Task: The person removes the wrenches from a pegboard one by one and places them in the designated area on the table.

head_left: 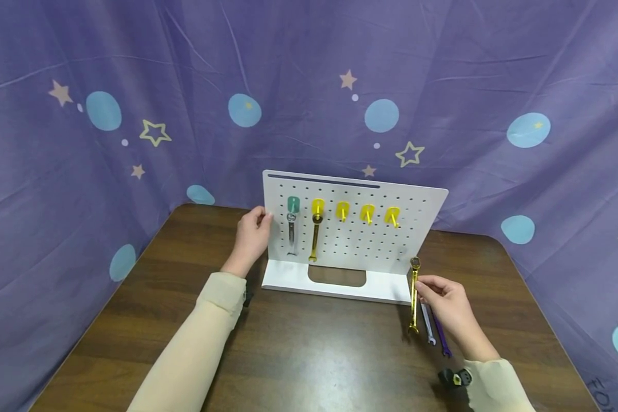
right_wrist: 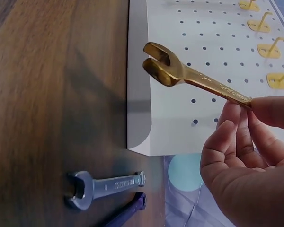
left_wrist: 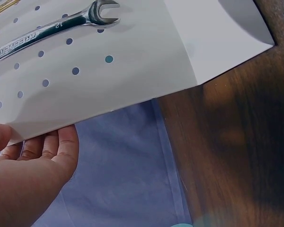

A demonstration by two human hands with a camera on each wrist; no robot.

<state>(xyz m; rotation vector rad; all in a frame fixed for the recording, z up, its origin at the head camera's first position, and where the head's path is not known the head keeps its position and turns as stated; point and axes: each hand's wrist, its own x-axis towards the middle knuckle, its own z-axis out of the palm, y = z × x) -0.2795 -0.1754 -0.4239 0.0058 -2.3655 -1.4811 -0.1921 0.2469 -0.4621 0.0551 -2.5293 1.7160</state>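
Centrally, a white pegboard stand rises from the brown tabletop, and all places below are given relative to it. The left hand grips the stand's left edge, fingers curled behind the panel and thumb at the front. The right hand is at the stand's right front corner; its fingers and thumb pinch the shaft of a gold wrench, which is lifted clear of the tabletop just in front of that corner.

Orientation: in the head view the gold wrench's long axis runs roughly vertical, ring end up beside the panel's lower right edge, open end down toward the tabletop. In the right wrist view the open end projects away from the fingers, across the stand's base.

On the panel, a silver wrench hangs from a green hook and a second gold wrench from the yellow hook next to it; three further yellow hooks to their right are bare. A small silver wrench and a purple wrench lie on the tabletop beside the right front corner, beneath the right hand.

Risks, as judged: the pinch sits on a narrow, smooth shaft, so the tool could rotate or slip and drop onto the two wrenches below. A swinging ring end could knock the panel; the left hand's hold appears to guard against tipping.
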